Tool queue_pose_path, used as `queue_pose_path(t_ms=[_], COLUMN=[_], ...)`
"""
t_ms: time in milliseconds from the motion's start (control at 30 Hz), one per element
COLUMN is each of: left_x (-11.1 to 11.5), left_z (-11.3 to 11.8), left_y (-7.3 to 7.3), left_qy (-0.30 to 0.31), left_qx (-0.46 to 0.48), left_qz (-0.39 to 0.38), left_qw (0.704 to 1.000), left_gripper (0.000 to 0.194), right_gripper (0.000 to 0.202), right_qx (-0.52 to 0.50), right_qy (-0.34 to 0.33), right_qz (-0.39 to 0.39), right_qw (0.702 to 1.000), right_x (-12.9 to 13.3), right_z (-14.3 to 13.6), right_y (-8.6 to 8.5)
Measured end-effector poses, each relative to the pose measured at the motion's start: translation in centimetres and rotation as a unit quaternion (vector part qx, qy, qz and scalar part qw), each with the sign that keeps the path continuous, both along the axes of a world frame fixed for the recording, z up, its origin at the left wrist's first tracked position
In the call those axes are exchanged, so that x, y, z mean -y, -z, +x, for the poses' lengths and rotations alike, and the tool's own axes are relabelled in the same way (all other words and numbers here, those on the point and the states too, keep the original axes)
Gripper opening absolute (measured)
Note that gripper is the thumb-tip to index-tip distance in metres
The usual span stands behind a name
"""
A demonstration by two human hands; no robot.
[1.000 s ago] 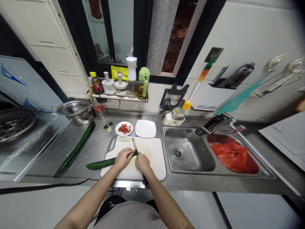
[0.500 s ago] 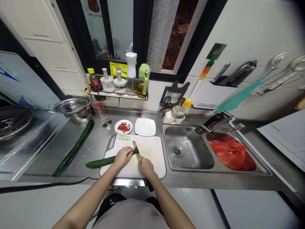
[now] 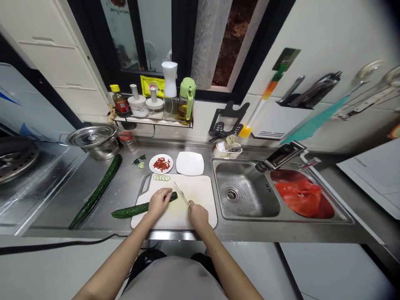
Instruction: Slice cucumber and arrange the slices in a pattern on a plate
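Both hands (image 3: pixel 178 208) are closed in grip, the left around a cucumber (image 3: pixel 129 211), the right around a knife (image 3: pixel 182 194).

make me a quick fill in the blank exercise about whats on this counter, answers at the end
The right hand holds a ____.
The left hand grips a dark green ____ lying partly on the cutting board.
The white plate with the red pieces is ____ in shape, unlike the squarish plate beside it.
The cap of the leftmost bottle on the shelf is ____.

Missing words: knife; cucumber; round; yellow.
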State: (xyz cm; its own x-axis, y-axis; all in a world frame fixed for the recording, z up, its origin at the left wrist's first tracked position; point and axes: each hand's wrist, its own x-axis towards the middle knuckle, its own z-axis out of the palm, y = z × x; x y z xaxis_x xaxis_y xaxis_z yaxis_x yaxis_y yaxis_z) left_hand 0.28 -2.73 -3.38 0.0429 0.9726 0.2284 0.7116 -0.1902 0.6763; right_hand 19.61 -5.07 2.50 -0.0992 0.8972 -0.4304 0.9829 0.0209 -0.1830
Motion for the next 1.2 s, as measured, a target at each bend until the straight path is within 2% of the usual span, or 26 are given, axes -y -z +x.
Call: queue_pose_path(t_ms=[167, 233, 400, 800, 1200], left_x=[0.0, -0.2, -0.5, -1.1, -1.2], left_z=[-0.4, -0.6, -0.5, 1.3, 2.8], left_y=[-0.6, -1.0, -2.2, -3.7, -3.8], left_qy=[-0.101, -0.12, -0.067, 0.047, 0.066], left_qx=[0.033, 0.039, -0.013, -0.119, -0.087], left_qz=[0.026, 0.039, 0.033, -0.04, -0.081], left_qw=[0.994, 0.991, 0.997, 0.991, 0.991], left_gripper=[0.027, 0.027, 0.026, 0.028, 0.021], right_gripper=[0.035, 0.036, 0.05, 0.053, 0.048], right_qx=[0.022, 0.024, 0.021, 0.025, 0.035], right_qy=[-0.003, -0.006, -0.023, -0.063, -0.059], right_qz=[0.045, 0.056, 0.088, 0.172, 0.171], right_qw=[0.999, 0.998, 0.996, 0.983, 0.983], right_x=[0.3, 0.3, 0.4, 0.9, 1.3], right_z=[0.3, 0.4, 0.7, 1.2, 2.3], right_y=[0.0, 0.0, 0.2, 0.8, 1.8])
